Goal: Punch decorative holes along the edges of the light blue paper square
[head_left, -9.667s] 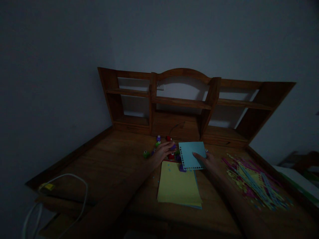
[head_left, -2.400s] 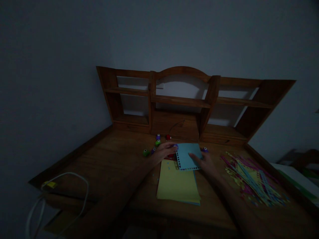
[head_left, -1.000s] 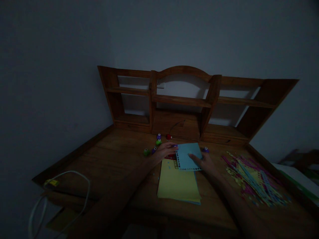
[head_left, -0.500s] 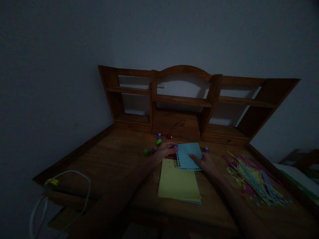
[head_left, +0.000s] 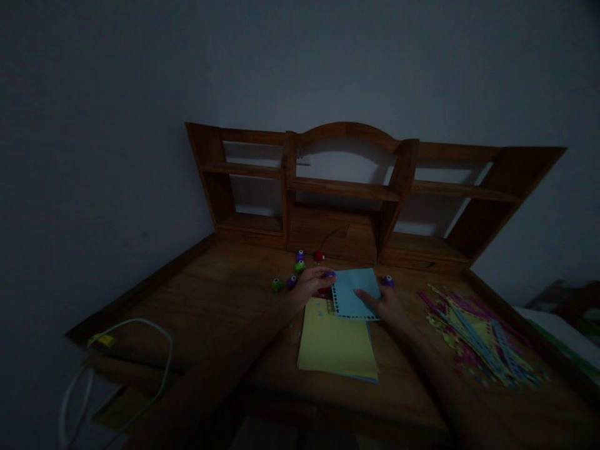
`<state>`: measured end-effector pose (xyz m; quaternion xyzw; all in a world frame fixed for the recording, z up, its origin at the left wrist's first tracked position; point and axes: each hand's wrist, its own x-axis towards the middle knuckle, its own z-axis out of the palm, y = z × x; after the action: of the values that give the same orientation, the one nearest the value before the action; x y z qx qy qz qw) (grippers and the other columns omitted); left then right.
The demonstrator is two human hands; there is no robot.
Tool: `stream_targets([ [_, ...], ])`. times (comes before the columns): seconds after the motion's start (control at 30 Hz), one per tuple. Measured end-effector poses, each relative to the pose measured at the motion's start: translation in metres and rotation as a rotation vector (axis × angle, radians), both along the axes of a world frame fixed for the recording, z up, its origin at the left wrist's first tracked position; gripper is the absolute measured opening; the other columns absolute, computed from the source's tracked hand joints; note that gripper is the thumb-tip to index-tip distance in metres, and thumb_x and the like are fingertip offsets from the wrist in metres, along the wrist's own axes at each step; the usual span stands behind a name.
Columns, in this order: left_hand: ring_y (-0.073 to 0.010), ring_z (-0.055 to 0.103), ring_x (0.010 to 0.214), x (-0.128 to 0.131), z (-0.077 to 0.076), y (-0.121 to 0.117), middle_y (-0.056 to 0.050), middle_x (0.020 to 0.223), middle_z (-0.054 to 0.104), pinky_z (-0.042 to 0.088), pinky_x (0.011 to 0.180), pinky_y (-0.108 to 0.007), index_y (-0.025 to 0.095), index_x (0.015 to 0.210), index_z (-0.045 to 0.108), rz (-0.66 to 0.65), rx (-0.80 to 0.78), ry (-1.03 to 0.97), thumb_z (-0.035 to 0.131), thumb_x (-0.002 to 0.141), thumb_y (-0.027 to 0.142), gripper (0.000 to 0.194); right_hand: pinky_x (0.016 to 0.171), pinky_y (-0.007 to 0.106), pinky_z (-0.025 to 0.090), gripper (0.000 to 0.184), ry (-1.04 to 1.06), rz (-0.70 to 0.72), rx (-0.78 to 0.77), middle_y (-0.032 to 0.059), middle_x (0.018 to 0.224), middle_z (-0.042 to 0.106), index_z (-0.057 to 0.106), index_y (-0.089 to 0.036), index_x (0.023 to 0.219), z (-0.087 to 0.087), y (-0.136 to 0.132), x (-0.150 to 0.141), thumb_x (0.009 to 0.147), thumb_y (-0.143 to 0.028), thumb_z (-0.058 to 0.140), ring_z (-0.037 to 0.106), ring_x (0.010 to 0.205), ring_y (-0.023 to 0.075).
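A light blue sheet of paper with small holes along its left and bottom edges is held above the desk. My right hand is closed on its right side, thumb on top. My left hand grips a small purple craft punch at the sheet's upper left corner. Something red shows partly beneath that hand. Under the blue sheet lies a stack of yellow paper with a blue edge showing and tiny blue bits on it.
Several similar green and purple punches stand left of my left hand. Another purple punch is beyond my right hand, and a red one sits farther back. Colored paper strips lie at right. A wooden shelf lines the back; a white cable hangs at left.
Both hands keep their grip on the sheet and the punch, in nearly the same place. The whole view has shifted very slightly.
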<state>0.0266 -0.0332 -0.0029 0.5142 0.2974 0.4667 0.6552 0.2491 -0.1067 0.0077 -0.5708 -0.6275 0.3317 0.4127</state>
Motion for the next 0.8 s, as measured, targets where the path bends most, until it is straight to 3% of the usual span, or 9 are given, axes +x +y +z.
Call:
stream_targets([
  [0.5, -0.0182, 0.066, 0.076, -0.0047, 0.0091, -0.0071, -0.009, 0.091, 0.069, 0.051, 0.07, -0.029, 0.012, 0.097, 0.067, -0.032, -0.01, 0.019, 0.08, 0.069, 0.032, 0.037, 0.045, 0.023, 0.04, 0.049, 0.029, 0.022, -0.012, 0.0043, 0.066, 0.064, 0.065, -0.012, 0.078, -0.0047, 0.0036, 0.0025, 0.074, -0.061, 0.064, 0.053, 0.052, 0.0133],
  [0.67, -0.0189, 0.067, 0.082, -0.0048, 0.0031, 0.0007, -0.01, 0.099, 0.069, 0.051, 0.075, -0.03, 0.013, 0.103, 0.066, -0.13, 0.057, -0.041, 0.079, 0.07, 0.033, 0.04, 0.046, 0.023, 0.041, 0.052, 0.071, 0.015, -0.043, 0.0071, 0.069, 0.066, 0.066, -0.011, 0.081, -0.0038, 0.0024, 0.0023, 0.073, -0.062, 0.063, 0.055, 0.054, 0.0148],
  [0.8, -0.0179, 0.066, 0.083, -0.0056, 0.008, -0.0002, -0.01, 0.097, 0.069, 0.05, 0.08, -0.03, 0.012, 0.099, 0.067, -0.106, 0.035, -0.086, 0.079, 0.071, 0.031, 0.036, 0.046, 0.024, 0.043, 0.054, 0.116, -0.004, -0.062, 0.0093, 0.073, 0.068, 0.066, -0.011, 0.086, -0.0051, 0.0023, 0.0029, 0.074, -0.064, 0.062, 0.058, 0.055, 0.0166],
])
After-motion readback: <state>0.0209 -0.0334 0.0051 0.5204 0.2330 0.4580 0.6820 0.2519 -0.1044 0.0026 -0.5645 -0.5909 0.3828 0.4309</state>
